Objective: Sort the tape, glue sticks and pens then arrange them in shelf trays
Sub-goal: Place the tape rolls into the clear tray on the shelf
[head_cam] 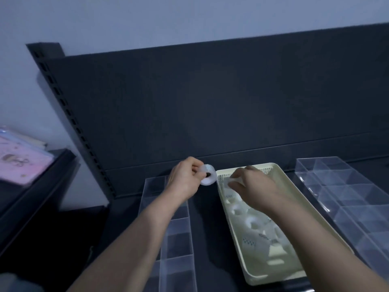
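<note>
Stock on the dark shelving bay, largest first.

1. Back panel (210, 102): dark, matt and plain, with a slotted upright (69, 114) on its left edge.
2. Shelf deck (207, 228): dark, and it carries all three trays.
3. Right clear tray (347, 186): transparent plastic divided into compartments, lying on the right of the deck.
4. Cream tray (273, 280): a long plastic tray with a perforated floor, set between the two clear trays. It holds a loose heap of tape rolls (252, 222), pale and translucent. Some bear a small blue dotted print that is too blurred to read.
5. Left clear tray (179, 239): transparent and split into small square cells, just beside the cream tray.
6. Pink pack (23, 159): lies flat on a separate shelf to the far left. It has a small figure printed on it, and any lettering is illegible.
7. Left hand (185, 178): raised over the far end of the left clear tray, with thumb and fingers pinching item 9.
8. Right hand (252, 186): lowered into the far end of the cream tray, with fingers bent down over a pale piece (231, 182). Blur hides whether they actually grip it.
9. Single tape roll (210, 178): a white-translucent ring with a dark centre hole. It is held clear of the deck, over the gap between the left clear tray and the cream tray.
</note>
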Motion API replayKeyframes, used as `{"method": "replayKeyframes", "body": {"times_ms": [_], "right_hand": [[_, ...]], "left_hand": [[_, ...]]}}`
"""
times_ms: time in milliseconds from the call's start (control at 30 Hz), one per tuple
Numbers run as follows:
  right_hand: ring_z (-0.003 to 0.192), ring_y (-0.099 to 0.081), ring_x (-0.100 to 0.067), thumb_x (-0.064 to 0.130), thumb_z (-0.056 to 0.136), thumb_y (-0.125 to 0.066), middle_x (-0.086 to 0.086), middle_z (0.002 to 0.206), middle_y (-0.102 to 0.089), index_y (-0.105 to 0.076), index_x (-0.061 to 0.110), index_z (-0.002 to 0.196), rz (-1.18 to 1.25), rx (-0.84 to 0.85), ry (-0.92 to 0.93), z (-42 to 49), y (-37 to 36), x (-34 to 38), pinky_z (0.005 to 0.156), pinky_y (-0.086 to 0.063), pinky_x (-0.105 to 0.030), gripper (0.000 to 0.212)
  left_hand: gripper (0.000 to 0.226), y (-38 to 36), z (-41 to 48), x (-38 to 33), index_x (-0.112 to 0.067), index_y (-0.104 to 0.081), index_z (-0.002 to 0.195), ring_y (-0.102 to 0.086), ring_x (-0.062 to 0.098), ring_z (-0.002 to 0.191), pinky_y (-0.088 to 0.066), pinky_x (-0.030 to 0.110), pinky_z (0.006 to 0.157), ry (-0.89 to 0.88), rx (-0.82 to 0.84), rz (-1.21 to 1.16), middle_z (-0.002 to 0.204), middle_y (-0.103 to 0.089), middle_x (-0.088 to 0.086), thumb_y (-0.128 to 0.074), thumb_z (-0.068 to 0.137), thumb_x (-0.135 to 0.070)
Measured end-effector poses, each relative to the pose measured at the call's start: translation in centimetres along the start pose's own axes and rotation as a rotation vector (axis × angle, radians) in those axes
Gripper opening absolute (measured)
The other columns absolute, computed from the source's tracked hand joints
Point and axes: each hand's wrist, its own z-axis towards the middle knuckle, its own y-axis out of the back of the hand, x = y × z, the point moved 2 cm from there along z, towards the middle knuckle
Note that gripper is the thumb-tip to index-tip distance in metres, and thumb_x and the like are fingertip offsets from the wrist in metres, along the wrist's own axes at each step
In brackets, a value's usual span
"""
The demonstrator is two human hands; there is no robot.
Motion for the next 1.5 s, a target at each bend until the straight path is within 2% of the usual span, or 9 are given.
{"method": "replayKeyframes", "body": {"times_ms": [200, 333, 467, 633, 833, 1000, 1167, 1333, 1500], "right_hand": [[0.098, -0.056, -0.03, 0.042, 0.099, -0.033, -0.008, 0.103, -0.061, -0.045, 0.014, 0.099, 0.199, 0.071, 0.049, 1.9, -2.3, 6.2, 0.074, -0.037, -0.034, 0.031], [0.102, -0.059, -0.03, 0.046, 0.095, -0.046, -0.008, 0.109, -0.064, -0.047, 0.018, 0.119, 0.274, 0.093, 0.052, 3.2, -3.6, 9.3, 0.08, -0.044, -0.035, 0.037], [0.095, -0.06, -0.023, 0.039, 0.09, -0.055, -0.003, 0.106, -0.064, -0.056, 0.023, 0.105, 0.221, 0.178, 0.087, 3.8, -4.7, 9.8, 0.081, -0.049, -0.035, 0.022], [0.106, -0.054, -0.026, 0.034, 0.093, -0.054, -0.002, 0.117, -0.052, -0.054, 0.02, 0.118, 0.058, 0.157, 0.173, 4.7, -5.7, 10.9, 0.084, -0.041, -0.032, 0.029], [0.119, -0.042, -0.02, 0.043, 0.093, -0.05, 0.003, 0.123, -0.05, -0.054, 0.031, 0.124, -0.096, 0.024, 0.299, 7.0, -7.6, 14.1, 0.09, -0.034, -0.036, 0.034], [0.118, -0.041, -0.02, 0.042, 0.091, -0.052, 0.003, 0.122, -0.053, -0.056, 0.03, 0.121, -0.127, 0.09, 0.297, 8.5, -10.9, 16.3, 0.091, -0.033, -0.036, 0.032], [0.118, -0.043, -0.022, 0.041, 0.091, -0.053, 0.0, 0.121, -0.057, -0.062, 0.03, 0.118, -0.239, 0.151, 0.288, 8.7, -12.9, 16.8, 0.091, -0.034, -0.036, 0.03], [0.114, -0.049, -0.02, 0.033, 0.09, -0.057, 0.002, 0.117, -0.061, -0.06, 0.031, 0.12, -0.205, 0.067, 0.295, 8.5, -11.2, 15.9, 0.085, -0.036, -0.032, 0.03], [0.105, -0.058, -0.023, 0.022, 0.089, -0.052, 0.002, 0.107, -0.067, -0.067, 0.034, 0.105, -0.251, -0.078, 0.243, 6.4, -5.9, 11.3, 0.075, -0.037, -0.032, 0.024]], "left_hand": [[0.01, 6.5, 0.6, 5.4, -0.023, -0.061, 0.095, -0.063, 0.02, 0.091, -0.052, 0.037, 0.084, 0.103, -0.237, 0.219, 0.102, -0.061, 0.002, -0.06, 0.086, -0.018], [0.01, 8.0, 0.8, 9.1, -0.022, -0.064, 0.095, -0.059, 0.021, 0.091, -0.051, 0.037, 0.081, 0.185, -0.148, 0.374, 0.105, -0.058, 0.003, -0.055, 0.09, -0.022], [0.016, 7.1, 1.3, 10.9, -0.021, -0.067, 0.101, -0.057, 0.023, 0.097, -0.05, 0.036, 0.081, 0.16, -0.073, 0.479, 0.107, -0.056, 0.005, -0.059, 0.088, -0.014], [0.025, 5.9, 1.9, 12.1, -0.027, -0.065, 0.112, -0.048, 0.02, 0.103, -0.049, 0.034, 0.081, 0.075, -0.029, 0.635, 0.109, -0.061, -0.001, -0.056, 0.091, -0.018], [0.035, 7.9, 1.5, 12.5, -0.025, -0.058, 0.127, -0.049, 0.018, 0.11, -0.049, 0.034, 0.084, 0.074, -0.083, 0.518, 0.119, -0.063, -0.002, -0.055, 0.093, -0.017], [0.036, 9.8, 0.0, 12.4, -0.027, -0.061, 0.121, -0.052, 0.019, 0.109, -0.05, 0.034, 0.085, 0.092, -0.112, 0.514, 0.117, -0.063, -0.003, -0.05, 0.092, -0.008], [0.034, 10.7, -1.3, 12.7, -0.026, -0.062, 0.12, -0.052, 0.019, 0.111, -0.049, 0.036, 0.088, 0.11, -0.124, 0.487, 0.119, -0.062, -0.002, -0.049, 0.094, -0.008], [0.034, 10.6, -1.4, 10.9, -0.025, -0.064, 0.118, -0.052, 0.019, 0.111, -0.048, 0.035, 0.088, 0.062, -0.128, 0.46, 0.12, -0.062, -0.001, -0.047, 0.095, -0.007], [0.032, 7.9, -0.6, 6.8, -0.027, -0.065, 0.114, -0.055, 0.017, 0.111, -0.049, 0.034, 0.09, -0.005, -0.087, 0.396, 0.118, -0.064, -0.004, -0.049, 0.094, -0.009]]}}
